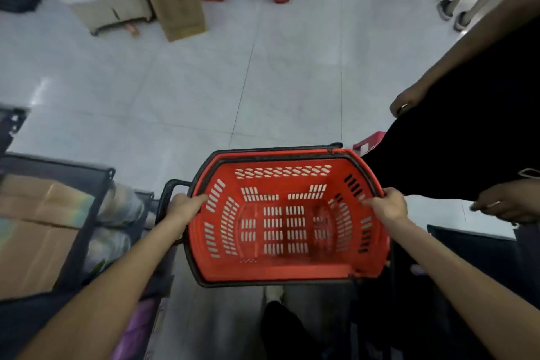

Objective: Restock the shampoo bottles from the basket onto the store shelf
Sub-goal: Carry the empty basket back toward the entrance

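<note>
1. Basket [277,272], red, is held over the floor [175,96] in the near middle, its long axis running left to right.
2. Left hand [187,207] grips the left rim and right hand [388,207] grips the right rim, fingers curled over each edge.
3. No shampoo bottles show inside; only the slotted bottom is visible.
4. A dark rack [84,231] holding a cardboard box [35,228] stands just left, nearer the left hand. Whether that is the store shelf I cannot tell.
5. Another person [467,140] stands close on the right, so I judge a swing leftward has more room.
</note>
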`<state>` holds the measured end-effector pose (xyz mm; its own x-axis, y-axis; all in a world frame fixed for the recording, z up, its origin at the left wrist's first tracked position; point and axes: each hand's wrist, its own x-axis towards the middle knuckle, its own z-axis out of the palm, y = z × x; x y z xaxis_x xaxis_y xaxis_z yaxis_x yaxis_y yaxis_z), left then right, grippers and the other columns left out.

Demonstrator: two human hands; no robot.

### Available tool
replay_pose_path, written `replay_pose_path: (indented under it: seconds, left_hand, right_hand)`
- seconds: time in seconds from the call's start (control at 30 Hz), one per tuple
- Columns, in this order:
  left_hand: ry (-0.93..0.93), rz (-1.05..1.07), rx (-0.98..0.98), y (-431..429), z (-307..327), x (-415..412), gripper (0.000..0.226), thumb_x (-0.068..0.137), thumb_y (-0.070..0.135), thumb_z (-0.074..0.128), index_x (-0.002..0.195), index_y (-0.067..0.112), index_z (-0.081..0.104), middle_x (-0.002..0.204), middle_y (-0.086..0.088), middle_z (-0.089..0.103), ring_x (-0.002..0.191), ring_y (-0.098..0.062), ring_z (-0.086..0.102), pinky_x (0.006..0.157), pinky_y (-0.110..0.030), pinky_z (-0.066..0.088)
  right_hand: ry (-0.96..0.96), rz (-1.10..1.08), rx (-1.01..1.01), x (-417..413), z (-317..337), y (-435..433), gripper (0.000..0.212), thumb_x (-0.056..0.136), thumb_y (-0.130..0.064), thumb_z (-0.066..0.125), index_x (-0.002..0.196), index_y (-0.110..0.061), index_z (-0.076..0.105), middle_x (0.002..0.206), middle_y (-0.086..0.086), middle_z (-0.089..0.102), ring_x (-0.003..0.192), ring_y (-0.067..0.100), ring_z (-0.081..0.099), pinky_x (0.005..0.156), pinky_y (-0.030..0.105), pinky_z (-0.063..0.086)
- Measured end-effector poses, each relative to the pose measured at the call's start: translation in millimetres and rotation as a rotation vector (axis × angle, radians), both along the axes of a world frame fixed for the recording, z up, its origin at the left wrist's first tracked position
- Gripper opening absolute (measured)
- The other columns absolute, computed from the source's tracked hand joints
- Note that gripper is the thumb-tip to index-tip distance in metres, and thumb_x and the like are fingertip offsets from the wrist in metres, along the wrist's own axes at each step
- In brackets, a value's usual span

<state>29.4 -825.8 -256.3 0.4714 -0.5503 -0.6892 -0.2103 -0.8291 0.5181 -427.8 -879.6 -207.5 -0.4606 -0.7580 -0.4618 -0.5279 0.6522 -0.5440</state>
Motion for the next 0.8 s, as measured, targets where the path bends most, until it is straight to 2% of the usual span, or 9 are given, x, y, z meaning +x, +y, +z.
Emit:
replay_pose_path:
  seconds: [0.07,0.13,0.23,0.37,0.47,0.57,0.63,0.7,0.8]
  left_hand:
    - [-0.039,-0.036,-0.035,-47.4,16.2,-1.9,0.058,0.078,0.046,0.08,0.108,-0.003,0.072,0.101,-0.021,0.075,0.09,-0.034,0.073,0.085,-0.041,0.06]
    - [-0.066,-0.071,-0.077,-88.3,35.6,-3.1,0.056,0.08,0.049,0.079,0.102,-0.002,0.073,0.099,-0.019,0.075,0.089,-0.034,0.073,0.083,-0.04,0.06]
    - [-0.106,-0.112,-0.121,-147.9,68.0,3.1,0.054,0.087,0.053,0.074,0.091,-0.001,0.071,0.091,-0.015,0.073,0.078,-0.03,0.068,0.072,-0.035,0.053]
    - [-0.231,-0.197,-0.196,-224.2,108.4,19.4,0.042,0.094,0.046,0.068,0.092,0.004,0.066,0.088,-0.013,0.065,0.075,-0.028,0.06,0.071,-0.033,0.043]
    - [-0.29,-0.238,-0.259,-284.9,127.6,37.8,0.034,0.094,0.044,0.067,0.088,0.01,0.067,0.085,-0.011,0.067,0.073,-0.028,0.06,0.071,-0.033,0.044]
    - [-0.347,-0.295,-0.34,-355.4,137.4,61.7,0.04,0.091,0.052,0.066,0.091,0.012,0.071,0.089,-0.013,0.073,0.081,-0.033,0.069,0.071,-0.036,0.047]
    - [-0.362,-0.325,-0.365,-405.0,144.8,76.8,0.041,0.09,0.055,0.065,0.093,0.014,0.07,0.089,-0.01,0.074,0.083,-0.034,0.07,0.072,-0.037,0.05]
    - [-0.362,-0.364,-0.389,-454.9,156.3,87.8,0.038,0.091,0.053,0.064,0.09,0.015,0.069,0.084,-0.008,0.073,0.075,-0.03,0.067,0.071,-0.037,0.051]
    - [-0.372,-0.4,-0.397,-525.6,171.9,101.9,0.039,0.091,0.053,0.062,0.086,0.015,0.071,0.078,-0.006,0.072,0.064,-0.021,0.064,0.063,-0.034,0.049]
  right_hand:
    - [0.02,-0.012,-0.011,-8.2,4.8,-33.9,0.016,0.063,-0.012,0.081,0.073,-0.016,0.069,0.068,0.007,0.071,0.066,0.029,0.069,0.07,0.041,0.061]
    - [0.005,-0.012,-0.025,-7.5,19.2,-65.2,0.011,0.068,-0.009,0.076,0.072,-0.016,0.068,0.069,0.009,0.07,0.066,0.031,0.069,0.069,0.039,0.06]
    - [-0.023,-0.018,-0.065,-0.3,43.0,-113.1,0.009,0.071,-0.007,0.073,0.075,-0.014,0.07,0.07,0.01,0.07,0.067,0.031,0.069,0.069,0.039,0.059]
    - [-0.024,-0.01,-0.094,-0.2,43.6,-190.1,0.018,0.059,-0.018,0.079,0.075,-0.013,0.072,0.068,0.004,0.073,0.067,0.028,0.071,0.072,0.043,0.062]
    - [-0.045,-0.001,-0.118,24.7,74.2,-244.2,0.018,0.064,-0.016,0.079,0.081,-0.013,0.074,0.071,0.005,0.074,0.068,0.026,0.071,0.071,0.035,0.059]
    - [-0.071,-0.018,-0.145,48.6,97.2,-302.0,0.014,0.072,-0.011,0.074,0.086,-0.009,0.074,0.073,0.007,0.074,0.067,0.024,0.071,0.066,0.03,0.055]
    - [-0.059,-0.031,-0.17,60.9,103.3,-343.8,0.017,0.069,-0.015,0.074,0.085,-0.009,0.074,0.072,0.007,0.074,0.068,0.025,0.071,0.07,0.035,0.059]
    - [-0.043,-0.06,-0.182,71.8,109.9,-386.1,0.02,0.065,-0.02,0.074,0.083,-0.011,0.074,0.073,0.008,0.074,0.07,0.028,0.072,0.075,0.041,0.061]
    - [-0.038,-0.063,-0.197,89.0,125.2,-446.2,0.018,0.068,-0.016,0.074,0.085,-0.011,0.074,0.075,0.009,0.075,0.07,0.029,0.072,0.075,0.043,0.062]
